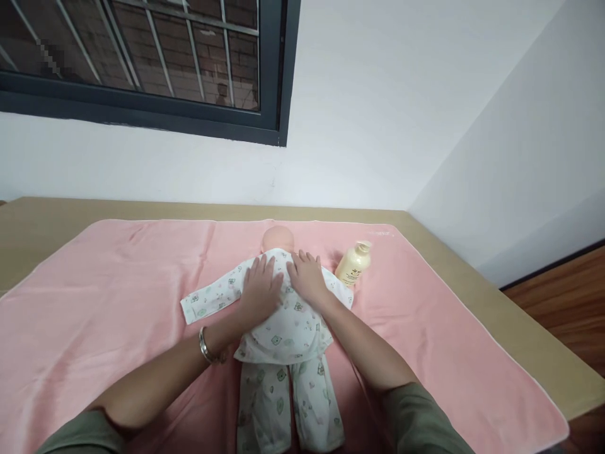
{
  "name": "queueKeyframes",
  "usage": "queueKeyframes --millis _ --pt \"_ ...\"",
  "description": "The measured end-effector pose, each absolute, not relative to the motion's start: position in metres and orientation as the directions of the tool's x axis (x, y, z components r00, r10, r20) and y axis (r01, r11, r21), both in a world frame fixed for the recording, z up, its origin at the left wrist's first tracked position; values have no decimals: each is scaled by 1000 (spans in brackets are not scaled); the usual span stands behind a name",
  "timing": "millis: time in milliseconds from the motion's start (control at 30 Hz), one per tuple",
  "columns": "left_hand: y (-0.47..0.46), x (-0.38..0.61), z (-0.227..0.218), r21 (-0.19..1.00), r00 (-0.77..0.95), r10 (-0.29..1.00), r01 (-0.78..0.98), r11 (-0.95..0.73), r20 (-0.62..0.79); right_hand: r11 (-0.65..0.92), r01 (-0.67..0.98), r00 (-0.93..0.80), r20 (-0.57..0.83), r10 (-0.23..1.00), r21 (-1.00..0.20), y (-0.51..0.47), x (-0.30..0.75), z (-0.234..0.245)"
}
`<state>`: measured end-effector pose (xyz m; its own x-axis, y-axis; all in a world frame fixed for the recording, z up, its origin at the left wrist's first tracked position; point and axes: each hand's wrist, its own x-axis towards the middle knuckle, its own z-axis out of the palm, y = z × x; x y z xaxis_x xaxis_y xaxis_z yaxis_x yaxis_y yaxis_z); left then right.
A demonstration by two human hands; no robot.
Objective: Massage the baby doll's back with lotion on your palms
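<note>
A baby doll (278, 238) lies on a pink sheet, its bald head toward the wall. It is dressed in a white patterned top (283, 337) and matching trousers (314, 400). One sleeve stretches out to the left. My left hand (261, 289) rests flat on the upper left of the top, fingers spread. On the upper right of the top lies my right hand (307, 277), its fingers also stretched out. Close to the right sleeve, a pale yellow bottle (352, 263) is on the sheet, seen tilted. No facial features of the doll show.
The pink sheet (142, 271) covers most of the tan table (477, 302). Behind it rises a white wall (359, 126) with a dark-framed, barred window (278, 69). A brown wooden panel (562, 290) stands at the right.
</note>
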<state>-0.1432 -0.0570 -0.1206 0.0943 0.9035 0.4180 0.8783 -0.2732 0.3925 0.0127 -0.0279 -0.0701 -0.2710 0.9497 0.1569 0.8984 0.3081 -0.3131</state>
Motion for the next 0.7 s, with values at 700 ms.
queueKeyframes --millis 700 --pt "-46 -149 -130 456 92 870 822 -341 485 478 839 -438 200 877 -260 -76 9 -71"
